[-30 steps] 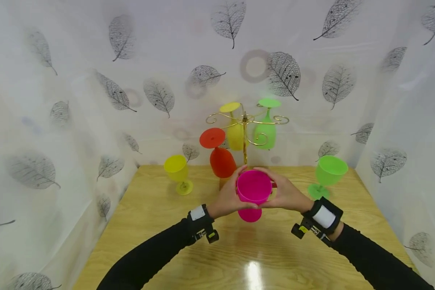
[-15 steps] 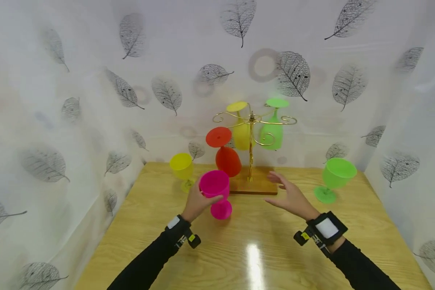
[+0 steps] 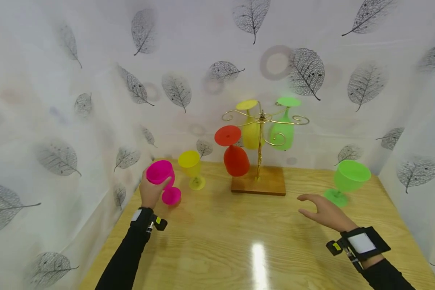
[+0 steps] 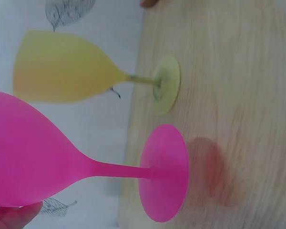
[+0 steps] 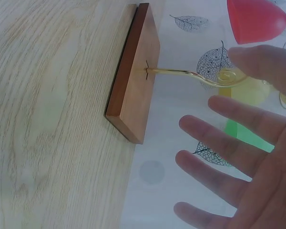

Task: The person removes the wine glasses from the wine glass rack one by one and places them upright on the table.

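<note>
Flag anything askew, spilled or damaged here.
Nothing stands out. The yellow goblet and green goblet on the table stand upright, the left hand holds the pink goblet upright, and no spill or crack shows.

No text, label, brand, number or sign is legible in the head view or either wrist view.

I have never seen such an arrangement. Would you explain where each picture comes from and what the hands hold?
No machine here, only a person's bare hands. The wide view comes from the head, the close views from a small camera on each wrist. The left hand holds a pink goblet. The right hand holds nothing, its fingers spread. On the table stand a yellow goblet, a green goblet and a golden rack; a red goblet, another yellow goblet and another green goblet hang upside down from it.
</note>
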Motion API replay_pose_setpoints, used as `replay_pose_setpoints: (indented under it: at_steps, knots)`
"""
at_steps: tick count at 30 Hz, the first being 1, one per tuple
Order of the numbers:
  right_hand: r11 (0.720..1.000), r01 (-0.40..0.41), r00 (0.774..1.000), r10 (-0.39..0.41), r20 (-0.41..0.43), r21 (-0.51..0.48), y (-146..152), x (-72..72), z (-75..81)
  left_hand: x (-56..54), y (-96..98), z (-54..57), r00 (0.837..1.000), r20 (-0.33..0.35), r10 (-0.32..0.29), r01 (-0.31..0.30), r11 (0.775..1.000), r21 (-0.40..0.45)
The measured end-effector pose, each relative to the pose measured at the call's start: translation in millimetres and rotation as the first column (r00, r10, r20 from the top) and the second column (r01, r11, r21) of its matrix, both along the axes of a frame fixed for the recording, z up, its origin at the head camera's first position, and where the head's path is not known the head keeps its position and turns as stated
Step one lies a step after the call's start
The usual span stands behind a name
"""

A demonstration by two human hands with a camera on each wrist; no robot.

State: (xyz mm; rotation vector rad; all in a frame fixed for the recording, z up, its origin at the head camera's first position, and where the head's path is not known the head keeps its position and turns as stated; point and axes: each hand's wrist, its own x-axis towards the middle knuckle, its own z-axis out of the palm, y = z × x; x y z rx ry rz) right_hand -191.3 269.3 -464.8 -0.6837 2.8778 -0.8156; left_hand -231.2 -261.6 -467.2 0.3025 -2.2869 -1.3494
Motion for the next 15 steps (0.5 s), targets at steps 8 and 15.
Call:
replay_pose_setpoints:
  at_steps: [8, 15]
  knots:
    - [1.0, 0.024, 1.0, -0.024, -0.019, -0.009, 6.8, 4.0, -2.2, -33.4, 2.6, -25.3, 0.997, 0.054, 0.049, -0.049, 0.999, 0.014]
    - [0.999, 0.034, 0.999, -0.034, 0.011, -0.006, 7.3, 5.1, -0.4, -37.7, 9.2, -33.5, 0.999, 0.035, 0.037, -0.04, 0.995, 0.092]
